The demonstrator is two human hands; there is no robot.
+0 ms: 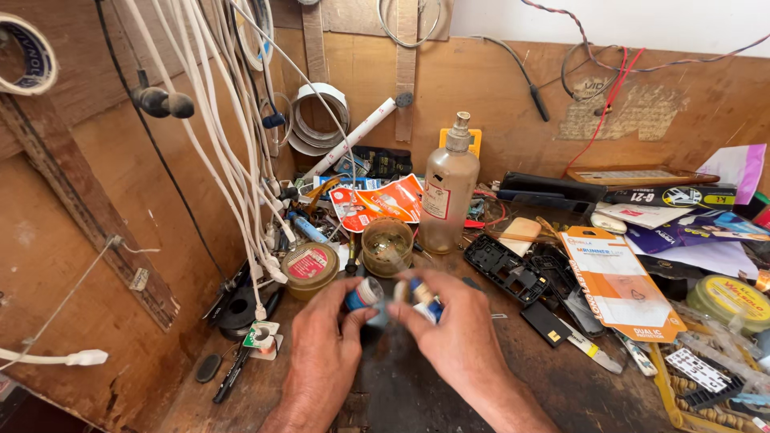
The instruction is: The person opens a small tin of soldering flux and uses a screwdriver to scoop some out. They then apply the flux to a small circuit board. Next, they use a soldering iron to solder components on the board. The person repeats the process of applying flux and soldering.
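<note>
Both hands meet just above the near middle of the desk [449,393], so the work sits close under the eyes. The left hand [325,353] pinches a small blue-and-white capped tube [362,295]; the right hand [457,337] pinches a similar blue-and-white piece [423,298]. A clear plastic bottle [447,188] stands just beyond.
</note>
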